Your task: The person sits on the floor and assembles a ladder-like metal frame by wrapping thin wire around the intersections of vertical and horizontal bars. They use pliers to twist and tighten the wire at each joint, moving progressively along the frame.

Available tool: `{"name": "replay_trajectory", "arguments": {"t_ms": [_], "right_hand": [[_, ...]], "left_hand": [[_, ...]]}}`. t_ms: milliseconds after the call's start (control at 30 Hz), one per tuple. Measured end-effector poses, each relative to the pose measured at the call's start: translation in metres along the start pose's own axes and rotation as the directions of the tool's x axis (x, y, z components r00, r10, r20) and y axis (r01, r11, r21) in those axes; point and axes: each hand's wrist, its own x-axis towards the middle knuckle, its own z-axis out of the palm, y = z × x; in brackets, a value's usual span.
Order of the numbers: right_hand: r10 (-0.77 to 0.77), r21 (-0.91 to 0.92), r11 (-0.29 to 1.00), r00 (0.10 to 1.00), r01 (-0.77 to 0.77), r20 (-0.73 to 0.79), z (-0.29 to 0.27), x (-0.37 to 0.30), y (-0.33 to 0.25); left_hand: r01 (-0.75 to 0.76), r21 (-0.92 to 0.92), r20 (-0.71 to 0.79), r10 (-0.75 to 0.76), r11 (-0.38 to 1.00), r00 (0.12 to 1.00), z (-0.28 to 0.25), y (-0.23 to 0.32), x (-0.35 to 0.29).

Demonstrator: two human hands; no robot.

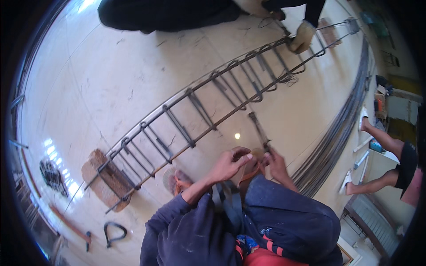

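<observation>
My right hand [278, 166] is closed around the near end of a long dark metal hand tool [258, 127] whose wider end points away over the floor; its exact kind is unclear. Just left of it, my left hand [230, 164] has bent fingers, with thumb and forefinger drawn close together. Anything between them is too small to make out. Beyond both hands, a long rebar cage [213, 126] runs diagonally from lower left to upper right, with bent stirrups along its bars.
A brown block [98, 170] supports the cage's left end. A bundle of bars [339, 133] lies at right. Across the cage, a person in dark clothes [168, 15] works close by; another person's legs [384, 137] show at far right. A bent bar [114, 234] lies lower left.
</observation>
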Motion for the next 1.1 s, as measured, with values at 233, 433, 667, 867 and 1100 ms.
{"name": "replay_trajectory", "arguments": {"t_ms": [233, 433, 667, 867, 1100], "right_hand": [[-0.015, 0.007, 1.000, 0.993, 0.015, -0.117, -0.010, 0.006, 0.006], [-0.225, -0.265, 0.948, 0.962, 0.179, -0.155, -0.004, 0.005, 0.012], [-0.270, -0.384, 0.902, 0.952, 0.197, -0.145, -0.007, -0.001, 0.000], [-0.249, -0.392, 0.902, 0.959, 0.179, -0.134, -0.005, -0.004, 0.000], [-0.213, -0.408, 0.901, 0.970, 0.148, -0.120, 0.000, -0.002, 0.004]], "left_hand": [[0.132, -0.498, -0.217, -0.271, 0.857, 0.938, -0.043, -0.008, -0.022], [-0.006, -0.592, -0.241, -0.170, 0.806, 0.955, -0.026, 0.019, -0.015], [-0.014, -0.663, -0.287, -0.237, 0.748, 0.928, -0.027, 0.019, -0.003], [-0.048, -0.807, -0.255, -0.274, 0.589, 0.927, -0.026, 0.026, -0.005], [-0.049, -0.859, -0.224, -0.288, 0.510, 0.931, -0.030, 0.019, 0.000]]}}
